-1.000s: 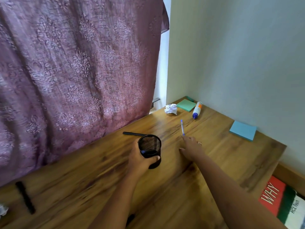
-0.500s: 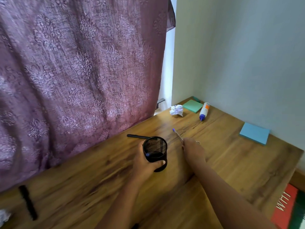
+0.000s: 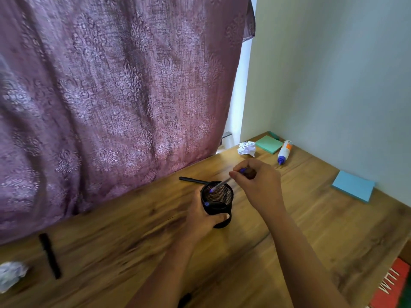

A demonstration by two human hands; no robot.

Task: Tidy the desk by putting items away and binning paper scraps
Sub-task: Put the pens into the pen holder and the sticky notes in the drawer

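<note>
My left hand [image 3: 201,217] grips a black mesh pen cup [image 3: 219,198] in the middle of the wooden desk [image 3: 133,236]; a blue-capped pen lies inside it. My right hand [image 3: 259,185] pinches a blue pen [image 3: 223,183] slanted over the cup, its lower end just inside the rim. A black pen [image 3: 192,180] lies behind the cup. Crumpled paper balls sit at the far corner [image 3: 246,148] and at the left edge [image 3: 11,274]. Another black pen [image 3: 50,255] lies at the left.
A green sticky pad [image 3: 268,144] and a glue bottle [image 3: 285,151] lie in the far corner by the wall. A blue sticky pad [image 3: 353,189] is at the right. A red book [image 3: 391,287] sits low at the right. A purple curtain [image 3: 111,96] hangs behind.
My right hand picked the blue pen off the desk, lifted it and brought it left over the cup. My left hand stayed on the cup.
</note>
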